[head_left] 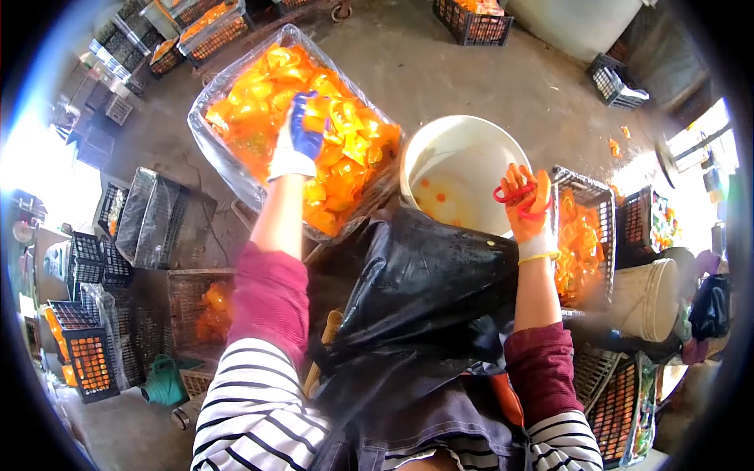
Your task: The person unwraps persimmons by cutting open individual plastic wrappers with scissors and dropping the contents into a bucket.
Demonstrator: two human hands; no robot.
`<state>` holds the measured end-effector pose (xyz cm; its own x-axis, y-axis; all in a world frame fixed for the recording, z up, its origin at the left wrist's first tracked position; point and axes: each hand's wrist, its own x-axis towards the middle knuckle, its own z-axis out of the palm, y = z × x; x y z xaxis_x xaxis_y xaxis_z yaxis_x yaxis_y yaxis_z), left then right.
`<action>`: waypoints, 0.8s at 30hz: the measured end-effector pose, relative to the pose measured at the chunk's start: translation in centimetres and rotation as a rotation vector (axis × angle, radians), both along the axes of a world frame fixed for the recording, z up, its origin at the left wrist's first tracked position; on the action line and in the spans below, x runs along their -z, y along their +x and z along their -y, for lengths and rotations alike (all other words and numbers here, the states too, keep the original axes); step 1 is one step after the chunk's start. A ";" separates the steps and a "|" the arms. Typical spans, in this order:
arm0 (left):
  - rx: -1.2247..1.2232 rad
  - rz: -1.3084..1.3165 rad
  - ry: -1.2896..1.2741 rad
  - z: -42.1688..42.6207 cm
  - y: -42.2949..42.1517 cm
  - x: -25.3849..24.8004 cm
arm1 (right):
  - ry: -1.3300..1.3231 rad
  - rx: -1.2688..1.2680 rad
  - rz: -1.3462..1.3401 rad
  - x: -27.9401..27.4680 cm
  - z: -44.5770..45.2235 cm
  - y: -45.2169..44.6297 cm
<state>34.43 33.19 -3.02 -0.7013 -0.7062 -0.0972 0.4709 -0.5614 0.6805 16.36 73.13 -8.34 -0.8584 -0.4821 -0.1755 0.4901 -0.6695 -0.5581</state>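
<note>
My left hand, in a white and blue glove, is over the orange packets heaped in a crate lined with clear plastic. Its fingers are closed round an orange packet. My right hand, in an orange and white glove, is raised by the right rim of a white bucket. Its fingers are curled round red-handled scissors; the blades are hidden. Several small orange pieces lie at the bottom of the bucket. A black apron covers my lap.
Beside my right hand is a black crate with orange packets. A cream bucket stands beyond it. At the left are a plastic-covered crate, a crate with orange contents and a green basket.
</note>
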 end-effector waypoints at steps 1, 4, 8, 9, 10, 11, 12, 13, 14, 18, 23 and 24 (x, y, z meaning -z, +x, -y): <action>0.091 0.014 -0.067 0.8 -1.3 2.8 | 0.018 -0.035 -0.007 0.2 0.0 -0.1; 0.063 0.181 -0.569 -5.9 -5.1 5.2 | 0.112 -0.129 -0.078 1.4 0.3 0.0; 0.258 0.164 -0.237 -14.0 -11.0 8.6 | 0.418 -0.355 -0.266 1.1 0.1 0.5; 0.282 0.144 -0.127 -15.8 -12.1 9.6 | 0.401 -0.392 -0.279 1.8 -0.1 0.5; 0.262 0.259 -0.117 -17.5 -11.3 7.7 | 0.387 -0.403 -0.258 1.3 -0.3 0.9; 0.238 0.376 -0.110 -19.0 -10.1 5.0 | 0.369 -0.415 -0.237 0.9 -0.5 1.1; 0.231 0.412 -0.120 -19.5 -10.0 3.8 | 0.450 -0.429 -0.214 0.8 -0.7 1.1; 0.220 0.453 -0.132 -19.8 -9.9 3.0 | 0.489 -0.432 -0.209 0.7 -0.7 1.2; 0.204 0.492 -0.145 -19.8 -9.8 2.8 | 0.527 -0.439 -0.207 0.6 -0.6 1.1; 0.218 0.374 -0.257 -18.3 -10.7 6.1 | 0.618 -0.471 -0.204 0.1 0.5 1.6; 0.305 0.003 -0.012 -17.0 -11.7 7.5 | 0.560 -0.592 -0.332 3.1 1.6 1.1; 0.322 -0.081 0.067 -17.1 -11.4 7.8 | 0.612 -0.615 -0.425 2.8 1.5 1.2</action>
